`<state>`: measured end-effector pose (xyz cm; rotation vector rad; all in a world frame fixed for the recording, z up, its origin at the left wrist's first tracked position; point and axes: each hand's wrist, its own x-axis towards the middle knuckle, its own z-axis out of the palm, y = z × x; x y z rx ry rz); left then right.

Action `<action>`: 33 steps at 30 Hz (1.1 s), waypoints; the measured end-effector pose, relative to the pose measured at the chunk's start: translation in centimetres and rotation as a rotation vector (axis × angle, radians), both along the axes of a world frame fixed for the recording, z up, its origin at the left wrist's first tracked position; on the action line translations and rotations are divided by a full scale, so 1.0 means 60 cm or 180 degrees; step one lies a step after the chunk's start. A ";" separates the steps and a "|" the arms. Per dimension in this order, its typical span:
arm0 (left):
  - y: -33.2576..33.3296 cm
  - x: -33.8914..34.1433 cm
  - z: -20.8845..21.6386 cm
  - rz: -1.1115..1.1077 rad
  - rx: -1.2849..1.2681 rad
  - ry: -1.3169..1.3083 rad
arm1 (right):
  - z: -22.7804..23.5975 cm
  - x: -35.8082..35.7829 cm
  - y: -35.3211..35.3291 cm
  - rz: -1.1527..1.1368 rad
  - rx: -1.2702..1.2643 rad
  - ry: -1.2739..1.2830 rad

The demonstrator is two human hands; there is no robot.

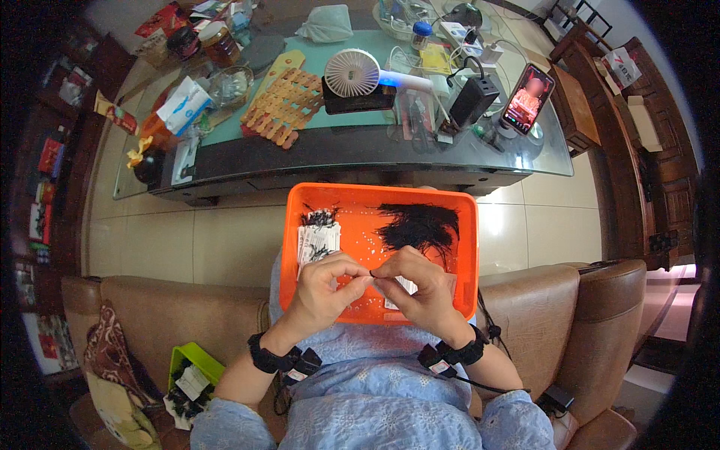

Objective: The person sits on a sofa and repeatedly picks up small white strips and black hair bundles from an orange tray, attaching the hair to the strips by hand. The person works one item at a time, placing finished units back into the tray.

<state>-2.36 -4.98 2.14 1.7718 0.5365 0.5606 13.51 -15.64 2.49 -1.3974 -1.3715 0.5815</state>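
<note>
Over an orange tray (pixel 381 188) on my lap, my two hands meet fingertip to fingertip. My left hand (pixel 321 291) is closed in a pinch, and my right hand (pixel 421 286) pinches from the other side. Between the tips shows a short bit of thin black strand (pixel 373 273), mostly hidden by the fingers. At the tray's far right lies a loose bundle of black strands (pixel 420 223). A stack of white printed cards (pixel 313 241) with black strands on top sits at the left. Tiny white bits dot the tray floor, and another white card (pixel 409 285) is partly covered by my right hand.
Beyond the tray stands a glass table (pixel 360 150) holding a handheld fan (pixel 352 73), a propped phone (pixel 527 99), a black box-shaped device (pixel 474 101) and a wooden slatted mat (pixel 283 107). A green bin (pixel 196 358) rests on the brown sofa (pixel 150 304) at left.
</note>
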 end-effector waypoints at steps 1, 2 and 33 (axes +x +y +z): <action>-0.002 -0.001 0.000 0.0024 -0.0214 0.0064 | -0.001 -0.001 0.001 -0.0024 0.0064 -0.0178; -0.003 -0.001 0.000 0.0048 -0.0379 0.0137 | -0.002 -0.002 0.002 -0.0056 0.0127 -0.0353; 0.009 0.000 0.008 0.0018 -0.1436 0.0285 | 0.003 -0.015 -0.008 -0.0240 -0.1206 0.2868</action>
